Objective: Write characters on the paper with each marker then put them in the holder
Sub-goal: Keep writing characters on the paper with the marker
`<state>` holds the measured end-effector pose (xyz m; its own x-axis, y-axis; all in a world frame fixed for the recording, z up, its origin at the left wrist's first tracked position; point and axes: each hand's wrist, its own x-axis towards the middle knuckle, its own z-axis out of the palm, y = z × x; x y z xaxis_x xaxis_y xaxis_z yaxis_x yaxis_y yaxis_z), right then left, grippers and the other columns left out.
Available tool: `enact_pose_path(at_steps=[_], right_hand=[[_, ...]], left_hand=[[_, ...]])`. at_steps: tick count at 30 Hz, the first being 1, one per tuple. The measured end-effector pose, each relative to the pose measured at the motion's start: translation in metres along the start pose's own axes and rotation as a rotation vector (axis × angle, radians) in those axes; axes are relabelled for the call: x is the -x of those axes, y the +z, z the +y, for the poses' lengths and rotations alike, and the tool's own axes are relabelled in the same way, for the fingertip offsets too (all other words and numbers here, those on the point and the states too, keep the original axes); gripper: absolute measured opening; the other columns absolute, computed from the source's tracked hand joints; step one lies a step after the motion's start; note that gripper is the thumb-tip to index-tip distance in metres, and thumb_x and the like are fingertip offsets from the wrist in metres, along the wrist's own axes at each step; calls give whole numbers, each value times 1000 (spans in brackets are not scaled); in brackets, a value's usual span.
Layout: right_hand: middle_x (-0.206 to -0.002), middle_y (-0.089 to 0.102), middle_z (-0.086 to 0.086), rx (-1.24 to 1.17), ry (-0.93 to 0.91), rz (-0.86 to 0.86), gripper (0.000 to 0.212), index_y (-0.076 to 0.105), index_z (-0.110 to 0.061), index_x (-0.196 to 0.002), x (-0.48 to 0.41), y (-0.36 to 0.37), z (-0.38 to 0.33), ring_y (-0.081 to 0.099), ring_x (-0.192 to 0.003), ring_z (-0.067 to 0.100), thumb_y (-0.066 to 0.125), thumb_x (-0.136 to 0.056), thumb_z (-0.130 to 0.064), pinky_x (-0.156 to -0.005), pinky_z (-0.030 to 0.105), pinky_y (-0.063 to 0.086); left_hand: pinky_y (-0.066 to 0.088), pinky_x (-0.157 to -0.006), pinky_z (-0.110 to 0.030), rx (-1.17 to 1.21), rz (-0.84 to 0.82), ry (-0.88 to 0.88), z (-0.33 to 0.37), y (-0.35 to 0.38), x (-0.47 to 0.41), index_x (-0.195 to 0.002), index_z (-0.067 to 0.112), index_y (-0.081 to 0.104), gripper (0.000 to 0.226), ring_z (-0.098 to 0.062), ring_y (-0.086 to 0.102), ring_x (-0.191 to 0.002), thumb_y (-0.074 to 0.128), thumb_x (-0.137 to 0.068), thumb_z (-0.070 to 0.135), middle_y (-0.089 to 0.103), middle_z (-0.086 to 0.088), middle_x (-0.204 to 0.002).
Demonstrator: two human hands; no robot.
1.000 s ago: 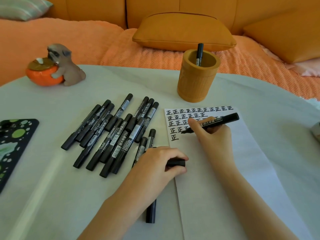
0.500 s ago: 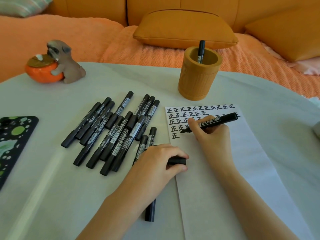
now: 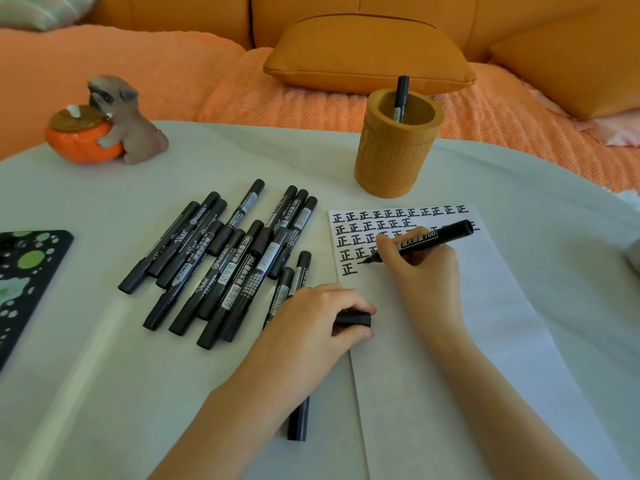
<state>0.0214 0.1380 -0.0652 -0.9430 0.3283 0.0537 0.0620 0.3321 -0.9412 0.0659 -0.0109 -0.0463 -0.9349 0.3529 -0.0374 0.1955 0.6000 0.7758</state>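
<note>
Because the right hand is writing, its fingers pinch the marker low down, tip on the paper just left of them. The left hand curls round the cap, likely to put it back soon. The holder stands past the right hand; spare markers lie left of the left hand.

Table: pale grey-white top with a curved far edge, filling the near view.
Sofa: orange-tan upholstered back, across the top behind the table.
Throw: coral woven blanket over the sofa seat.
Cushions: a mustard cushion at centre on the throw, a second cushion at right, a striped pillow at the top-left corner.
Light: soft and even, with faint shadows.
</note>
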Motion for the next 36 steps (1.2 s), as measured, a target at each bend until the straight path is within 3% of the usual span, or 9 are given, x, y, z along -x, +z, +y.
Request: enact_pose_path(at_steps=[4,9,12,16,21,26,30,33,36], right_hand=[[-65,68,9,-5,1,8,30,63,-2,-68,1,0,-1,53,-55,8,67,-87,-25,-50,15,38],[-49,56,-5,-46,31,17,32,58,-9,-59,0,-2,-2,46,-48,1,67,-86,-24,-47,13,36],[-65,69,10,-42,34,-4,31,65,-2,-67,1,-1,-1,54,-57,7,68,-86,-26,-52,17,40],[-68,71,6,-21,31,-17,27,67,-6,-67,1,-1,-2,57,-58,5,68,-86,-26,-53,16,41],[-45,47,-12,7,11,-14,35,51,-12,-55,2,-1,-1,39,-45,1,66,-85,-19,-46,14,32],[-55,51,2,5,-16,-14,30,53,7,-67,2,-1,-1,40,-49,5,64,-85,-15,-46,15,32],[-43,47,-13,-11,13,-19,33,52,-10,-57,2,-3,-1,40,-43,0,65,-86,-17,-44,10,31],[-43,48,-12,-26,19,-14,33,55,-9,-57,2,-3,-1,39,-42,1,65,-87,-19,-44,10,31],[-42,42,-13,-11,8,-13,39,48,-13,-52,2,-2,-1,34,-43,3,65,-87,-19,-43,13,28]], left_hand=[[46,-81,-19,4,-1,-3,-1,1,0,-99,30,70,18,0,58,-90,69,-81,27,65,15,-92],[46,-80,-17,5,-4,-11,-1,1,0,-100,32,69,19,1,57,-89,69,-81,29,64,17,-93],[43,-76,-13,-2,-10,-10,-1,0,0,-100,32,69,19,1,55,-85,69,-82,29,63,17,-91],[45,-78,-16,0,-8,-13,-1,1,0,-100,32,69,19,1,56,-86,69,-81,29,63,18,-91],[47,-81,-20,8,-8,-16,-2,1,0,-99,31,69,18,0,57,-91,69,-81,29,64,17,-94],[46,-78,-16,4,-10,-15,-2,1,-1,-100,32,69,19,1,57,-88,69,-81,28,63,17,-93],[44,-77,-13,4,-9,-14,-1,1,0,-99,32,69,18,2,56,-87,69,-81,29,63,18,-92],[44,-76,-14,4,-8,-14,-1,1,0,-99,31,69,19,2,56,-85,69,-81,28,64,17,-92],[46,-78,-16,3,-9,-13,-1,1,-1,-99,31,69,19,1,57,-87,70,-81,28,64,16,-93]])
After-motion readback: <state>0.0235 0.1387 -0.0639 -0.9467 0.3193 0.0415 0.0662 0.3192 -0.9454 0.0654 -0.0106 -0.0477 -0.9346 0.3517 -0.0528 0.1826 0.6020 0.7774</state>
